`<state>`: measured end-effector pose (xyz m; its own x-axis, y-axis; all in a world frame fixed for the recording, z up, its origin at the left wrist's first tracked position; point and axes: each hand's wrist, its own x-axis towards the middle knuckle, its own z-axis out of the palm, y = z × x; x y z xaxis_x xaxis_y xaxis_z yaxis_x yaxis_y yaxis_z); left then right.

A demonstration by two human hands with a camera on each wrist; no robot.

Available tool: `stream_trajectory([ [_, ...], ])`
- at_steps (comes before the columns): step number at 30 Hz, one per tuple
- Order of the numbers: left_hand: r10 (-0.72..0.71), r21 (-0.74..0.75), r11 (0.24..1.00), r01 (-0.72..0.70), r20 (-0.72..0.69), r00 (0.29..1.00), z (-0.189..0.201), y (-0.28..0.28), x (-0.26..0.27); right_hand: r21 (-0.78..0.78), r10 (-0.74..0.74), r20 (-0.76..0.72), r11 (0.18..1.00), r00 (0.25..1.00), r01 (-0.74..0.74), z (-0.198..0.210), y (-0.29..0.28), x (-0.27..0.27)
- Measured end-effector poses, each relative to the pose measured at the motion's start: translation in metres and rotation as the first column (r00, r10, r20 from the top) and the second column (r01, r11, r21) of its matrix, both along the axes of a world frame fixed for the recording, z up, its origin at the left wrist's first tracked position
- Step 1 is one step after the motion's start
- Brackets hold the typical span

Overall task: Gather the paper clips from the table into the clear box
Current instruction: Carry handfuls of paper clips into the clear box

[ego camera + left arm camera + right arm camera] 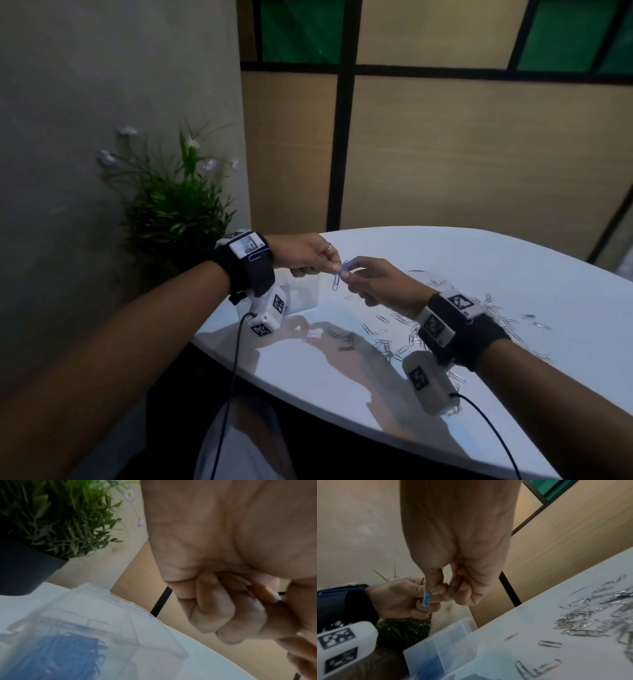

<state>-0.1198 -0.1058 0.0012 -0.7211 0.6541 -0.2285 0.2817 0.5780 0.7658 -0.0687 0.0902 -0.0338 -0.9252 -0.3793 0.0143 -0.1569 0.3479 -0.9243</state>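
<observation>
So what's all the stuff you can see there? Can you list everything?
Held paper clip: one, blue, pinched between both hands above the box.
Loose paper clips: many, silver, scattered on the table.
Clear box: one, see-through, left part of the table, blue clips inside.
Table: one, white.
Plant: one, green, pale flowers, dark pot, beside the table.
Wrist cameras: two, white.
Left hand: pinches the clip.
Right hand: pinches it too.

A blue paper clip (426, 599) hangs upright, pinched in both grips. Below it sits the clear box (447, 641), with blue clips (56, 655) heaped in one compartment. Silver paper clips (597, 616) lie scattered right of the grip.
</observation>
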Motion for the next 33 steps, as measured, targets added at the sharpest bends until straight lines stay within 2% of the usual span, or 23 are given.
stream_trajectory([
  [4, -0.012, -0.042, 0.999, 0.012, -0.003, 1.0, -0.005, 0.016, -0.001, 0.174, -0.008, -0.235, 0.984, 0.972, 0.05, -0.009, 0.013, 0.0],
  [7, -0.022, -0.044, 0.999, 0.023, 0.03, 0.999, -0.008, 0.023, -0.001, 0.248, 0.01, -0.295, 0.967, 0.955, 0.066, -0.011, 0.021, 0.001],
  [10, -0.024, -0.021, 0.999, 0.025, 0.046, 0.999, -0.01, 0.027, 0.0, 0.233, 0.026, -0.28, 0.972, 0.96, 0.042, -0.011, 0.027, 0.002],
  [14, -0.025, 0.006, 1.0, 0.025, 0.061, 0.998, -0.01, 0.027, 0.001, 0.128, -0.009, -0.169, 0.991, 0.986, 0.031, -0.006, 0.033, 0.001],
  [17, 0.01, -0.035, 0.999, -0.009, 0.039, 0.999, -0.008, 0.021, -0.001, 0.225, -0.013, -0.116, 0.974, 0.993, 0.039, -0.004, 0.039, -0.004],
  [19, 0.025, -0.135, 0.991, -0.025, -0.002, 1.0, -0.005, 0.011, -0.005, 0.419, 0.031, -0.058, 0.908, 0.998, -0.003, -0.007, 0.045, -0.007],
  [21, 0.042, -0.265, 0.962, -0.06, -0.075, 0.996, 0.0, -0.003, -0.009, 0.65, 0.068, -0.048, 0.759, 0.997, -0.02, -0.01, 0.05, -0.01],
  [23, 0.088, -0.382, 0.912, -0.148, -0.17, 0.982, 0.006, -0.019, -0.013, 0.77, 0.065, -0.095, 0.637, 0.993, 0.032, -0.01, 0.052, -0.012],
  [24, 0.104, -0.434, 0.88, -0.194, -0.222, 0.969, 0.011, -0.028, -0.015, 0.781, 0.05, -0.102, 0.622, 0.994, 0.049, -0.007, 0.051, -0.014],
  [26, 0.115, -0.521, 0.812, -0.261, -0.297, 0.948, 0.016, -0.048, -0.022, 0.765, 0.002, -0.07, 0.642, 0.998, 0.052, 0.001, 0.043, -0.018],
  [28, 0.112, -0.596, 0.743, -0.304, -0.337, 0.935, 0.016, -0.062, -0.026, 0.712, -0.038, 0.002, 0.701, 0.999, 0.026, 0.01, 0.028, -0.022],
  [30, 0.085, -0.67, 0.679, -0.298, -0.332, 0.939, 0.013, -0.066, -0.026, 0.67, -0.015, 0.022, 0.742, 1.0, -0.004, 0.02, 0.009, -0.027],
  [33, 0.004, -0.7, 0.664, -0.261, -0.346, 0.938, 0.005, -0.064, -0.028, 0.543, 0.014, -0.015, 0.84, 1.0, -0.003, 0.034, -0.027, -0.035],
])
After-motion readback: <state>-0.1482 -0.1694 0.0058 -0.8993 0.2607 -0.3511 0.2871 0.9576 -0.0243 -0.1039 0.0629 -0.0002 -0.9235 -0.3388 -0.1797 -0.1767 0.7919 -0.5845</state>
